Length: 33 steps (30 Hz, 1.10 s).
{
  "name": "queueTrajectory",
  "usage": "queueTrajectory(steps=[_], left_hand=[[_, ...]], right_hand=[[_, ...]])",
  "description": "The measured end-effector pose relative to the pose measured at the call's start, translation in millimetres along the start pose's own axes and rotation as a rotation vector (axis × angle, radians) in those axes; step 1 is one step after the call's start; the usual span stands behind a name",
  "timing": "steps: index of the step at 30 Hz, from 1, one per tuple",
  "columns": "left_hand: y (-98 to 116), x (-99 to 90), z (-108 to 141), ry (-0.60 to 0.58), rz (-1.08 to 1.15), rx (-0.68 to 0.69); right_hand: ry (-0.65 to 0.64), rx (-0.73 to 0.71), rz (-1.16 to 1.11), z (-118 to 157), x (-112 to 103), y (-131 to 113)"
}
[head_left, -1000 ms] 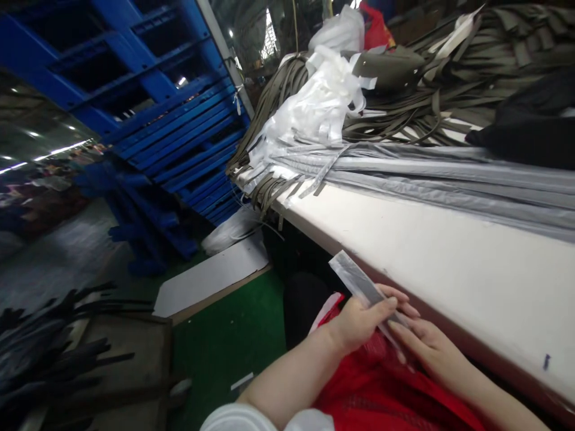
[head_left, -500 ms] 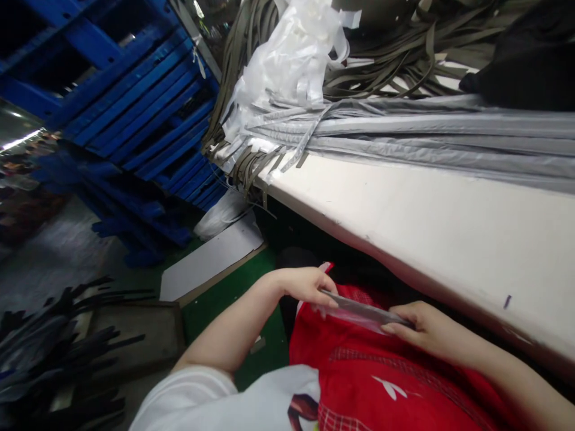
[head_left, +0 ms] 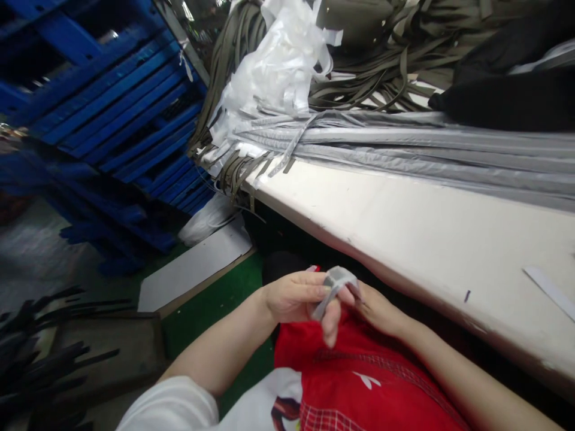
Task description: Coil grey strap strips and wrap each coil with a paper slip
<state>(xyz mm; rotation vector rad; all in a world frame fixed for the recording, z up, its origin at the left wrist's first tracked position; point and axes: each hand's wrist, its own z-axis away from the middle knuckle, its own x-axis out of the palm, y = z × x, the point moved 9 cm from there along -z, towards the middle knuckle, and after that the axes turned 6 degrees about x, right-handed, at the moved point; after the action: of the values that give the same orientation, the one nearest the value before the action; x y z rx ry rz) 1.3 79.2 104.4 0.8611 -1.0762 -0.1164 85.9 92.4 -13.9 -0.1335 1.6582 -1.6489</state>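
A short grey strip (head_left: pixel 342 276), shiny like tape or fabric, is bent into a loop between my two hands over the red apron (head_left: pixel 359 365). My left hand (head_left: pixel 294 294) is closed at the strip's left side, its fingers pressed along it. From the other side my right hand (head_left: pixel 375 308) grips the strip, with some fingertips pointing left under the loop. Part of the right fingers is hidden behind the strip. Both hands are off the table, just in front of its edge.
Long grey strips (head_left: pixel 381 140) lie along the white table (head_left: pixel 404 221). Behind them are a white plastic heap (head_left: pixel 278 66), olive straps (head_left: pixel 359 90) and black cloth (head_left: pixel 503 90). A pale strip (head_left: pixel 550 293) lies at right. Blue pallets (head_left: pixel 130 114) stand left, near a grey board (head_left: pixel 193 269).
The strip, earlier held straight between my hands, is now bent into a loop. My hands have come together, the right moving left. The view has shifted slightly right.
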Motion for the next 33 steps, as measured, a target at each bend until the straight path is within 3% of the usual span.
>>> queueTrajectory(steps=[3,6,8,11,14,16,18,20,22,24,26,27,28,30,33], left_hand=[[49.2,-22.2,-15.2,0.239,-0.141,0.433],[87.3,-42.5,-7.9,0.505,-0.704,0.758],[85.0,-37.2,-8.9,0.498,-1.194,0.774],[45.7,-26.2,-14.3,0.266,-1.603,0.601],[16.7,-27.2,-6.2,0.242,-1.518,0.368],[5.4,-29.8,2.0,0.314,-1.245,0.215],[-6.9,-22.0,7.4,0.334,-0.89,0.103],[-10.5,-1.4,7.7,0.303,-0.606,0.106],[13.1,10.8,10.1,0.4,-0.466,0.347],[57.7,5.2,34.8,0.689,-0.484,0.815],[89.6,-0.8,69.3,0.959,-0.648,1.231],[99.8,-3.9,77.6,1.023,-0.786,1.331],[108.2,-8.6,78.6,1.036,-0.957,1.349],[116.4,-22.8,66.5,0.949,-1.318,1.199],[96.4,-39.1,40.0,0.624,-1.712,0.822]], right_hand=[[-0.165,0.007,-0.212,-4.1,19.8,-33.8],[-0.399,0.021,-0.44,14.8,28.4,-77.0],[-0.397,0.041,-0.579,24.1,9.6,-90.1],[-0.114,0.151,-0.628,21.0,-48.2,-71.2],[0.21,0.296,-0.282,18.4,-101.9,-44.5],[0.422,0.21,0.035,19.7,-122.8,-57.3],[0.467,0.013,0.181,18.5,-111.3,-85.2],[0.293,-0.127,0.151,11.0,-73.1,-105.6],[0.044,-0.151,0.02,3.2,-29.1,-115.6],[-0.199,-0.153,-0.138,3.4,7.4,-125.1],[-0.392,-0.172,-0.247,15.0,25.9,-136.0],[-0.444,-0.182,-0.268,23.1,25.3,-139.9],[-0.469,-0.19,-0.271,31.3,18.8,-141.8],[-0.438,-0.167,-0.277,42.8,-10.0,-136.9],[-0.179,0.011,-0.284,39.3,-75.7,-104.7]])
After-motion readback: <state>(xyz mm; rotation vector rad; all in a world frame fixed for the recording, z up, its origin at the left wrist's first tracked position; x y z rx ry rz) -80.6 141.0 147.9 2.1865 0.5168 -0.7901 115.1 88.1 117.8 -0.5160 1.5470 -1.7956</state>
